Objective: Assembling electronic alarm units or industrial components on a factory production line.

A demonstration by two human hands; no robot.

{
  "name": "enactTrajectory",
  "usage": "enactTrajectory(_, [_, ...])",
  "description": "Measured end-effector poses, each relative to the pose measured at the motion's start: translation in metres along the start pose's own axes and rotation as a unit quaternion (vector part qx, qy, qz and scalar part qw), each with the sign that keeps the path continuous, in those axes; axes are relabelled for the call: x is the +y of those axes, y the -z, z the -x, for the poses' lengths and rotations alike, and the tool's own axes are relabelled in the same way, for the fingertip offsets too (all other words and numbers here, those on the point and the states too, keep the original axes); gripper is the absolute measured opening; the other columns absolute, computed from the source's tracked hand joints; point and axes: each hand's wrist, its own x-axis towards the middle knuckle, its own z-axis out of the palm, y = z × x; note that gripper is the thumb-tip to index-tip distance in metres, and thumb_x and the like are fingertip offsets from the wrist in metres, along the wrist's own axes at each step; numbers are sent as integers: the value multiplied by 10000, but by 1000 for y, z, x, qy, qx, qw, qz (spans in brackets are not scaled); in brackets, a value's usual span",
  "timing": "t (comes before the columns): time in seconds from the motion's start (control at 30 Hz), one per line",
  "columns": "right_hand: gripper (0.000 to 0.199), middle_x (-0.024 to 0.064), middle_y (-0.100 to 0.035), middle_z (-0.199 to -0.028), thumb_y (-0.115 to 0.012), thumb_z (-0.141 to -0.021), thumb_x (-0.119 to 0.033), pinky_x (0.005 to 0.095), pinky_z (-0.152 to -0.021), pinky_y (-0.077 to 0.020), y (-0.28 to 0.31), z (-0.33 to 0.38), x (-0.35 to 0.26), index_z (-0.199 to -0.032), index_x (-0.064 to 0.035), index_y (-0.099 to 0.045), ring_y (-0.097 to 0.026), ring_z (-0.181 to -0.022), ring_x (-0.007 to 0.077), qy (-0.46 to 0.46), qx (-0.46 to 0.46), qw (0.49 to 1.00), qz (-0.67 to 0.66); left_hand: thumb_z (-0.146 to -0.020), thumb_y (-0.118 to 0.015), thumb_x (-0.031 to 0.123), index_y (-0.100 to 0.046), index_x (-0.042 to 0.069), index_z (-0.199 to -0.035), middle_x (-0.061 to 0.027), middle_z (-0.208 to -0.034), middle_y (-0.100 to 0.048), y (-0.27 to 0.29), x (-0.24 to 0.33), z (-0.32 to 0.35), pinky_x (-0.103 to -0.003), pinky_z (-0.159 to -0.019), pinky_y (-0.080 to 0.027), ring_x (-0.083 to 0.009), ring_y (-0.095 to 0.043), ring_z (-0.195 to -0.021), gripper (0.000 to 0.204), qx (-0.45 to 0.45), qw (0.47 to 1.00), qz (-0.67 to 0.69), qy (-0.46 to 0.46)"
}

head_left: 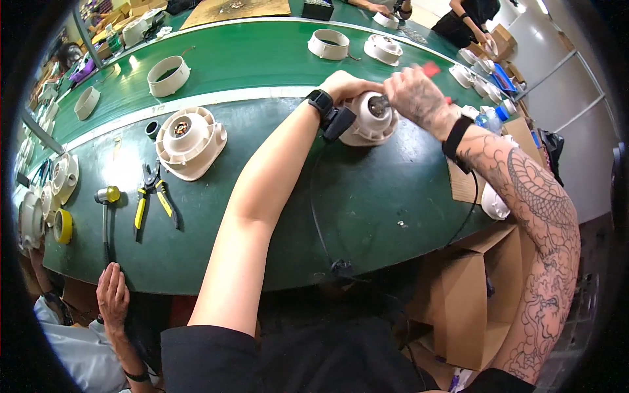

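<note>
A cream plastic motor housing [371,122] stands on the green workbench [367,196] in front of me. My left hand [350,85] grips its far top side and steadies it. My right hand [416,95] is closed around a red-handled tool [430,68] whose tip points into the middle of the housing. Both wrists wear black bands, and a black cable runs from the left one down across the bench.
A second cream housing [190,141] lies to the left, with yellow-handled pliers [154,196], a small hammer [105,209] and a yellow tape roll [62,226]. Cream rings [168,75] sit on the green belt. Another person's hand [113,295] rests at the bench edge. Cardboard boxes [472,288] stand lower right.
</note>
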Motion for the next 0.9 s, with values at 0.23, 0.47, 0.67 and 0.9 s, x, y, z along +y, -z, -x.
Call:
enactTrajectory(0.23, [165, 72, -611, -978, -585, -896, -127, 362, -918, -440, 7, 5, 18, -1046, -64, -615, -586, -1003, 219, -128, -85, 987, -43, -676, -770, 690, -759, -14, -832, -134, -858, -751, -2, 21, 10, -320, -737, -569, -232, -731, -791, 721, 309, 949, -44, -42])
enactTrajectory(0.47, [164, 84, -627, -968, -589, -892, -145, 373, -934, -424, 5, 4, 26, -1028, -62, -625, -596, -1015, 226, -143, -77, 987, -4, -727, -764, 664, -771, -2, -819, -133, -852, -751, 0, 15, -1, -327, -735, -566, -222, -728, -783, 673, 298, 954, 15, -7])
enactTrajectory(0.67, [232, 77, -626, -994, -631, -865, -120, 385, -991, -412, 0, -1, 17, -1091, -67, -628, -589, -1036, 232, -130, -83, 988, 29, -725, -758, 671, -775, -7, -847, -139, -909, -755, -2, 17, -2, -327, -766, -566, -222, -732, -845, 689, 290, 957, -1, 15])
enactTrajectory(0.9, [213, 71, -623, -950, -628, -835, -194, 398, -958, -411, -5, 1, 13, -1004, -64, -643, -596, -1005, 249, -108, -39, 991, 64, -696, -765, 691, -751, -61, -910, -168, -995, -745, -4, 24, 7, -343, -809, -566, -248, -729, -916, 781, 277, 960, -1, 34])
